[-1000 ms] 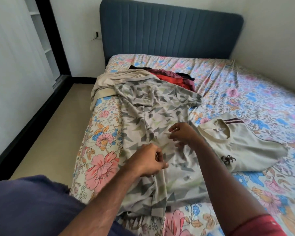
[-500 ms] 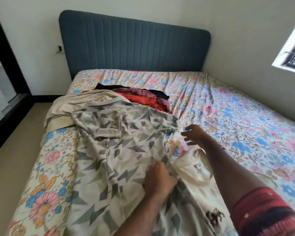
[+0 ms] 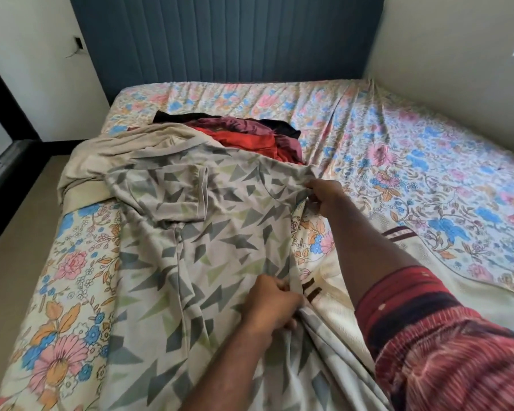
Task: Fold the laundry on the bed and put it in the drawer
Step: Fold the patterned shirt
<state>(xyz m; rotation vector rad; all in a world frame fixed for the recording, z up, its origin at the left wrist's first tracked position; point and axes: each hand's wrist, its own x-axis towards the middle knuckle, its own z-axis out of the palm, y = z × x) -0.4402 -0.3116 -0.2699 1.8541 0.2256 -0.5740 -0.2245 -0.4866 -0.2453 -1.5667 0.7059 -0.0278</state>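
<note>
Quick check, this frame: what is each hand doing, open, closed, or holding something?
Left hand: closed, gripping the near edge of the patterned shirt.
Right hand: closed, pinching the same shirt's far edge.

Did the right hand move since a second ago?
Yes. The right hand went up the bed toward the headboard. It now grips the patterned shirt near the red clothes.

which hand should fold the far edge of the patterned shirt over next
Right, probably. The right hand already pinches the patterned shirt at its far edge; the left hand grips the near part and can anchor it.
</note>
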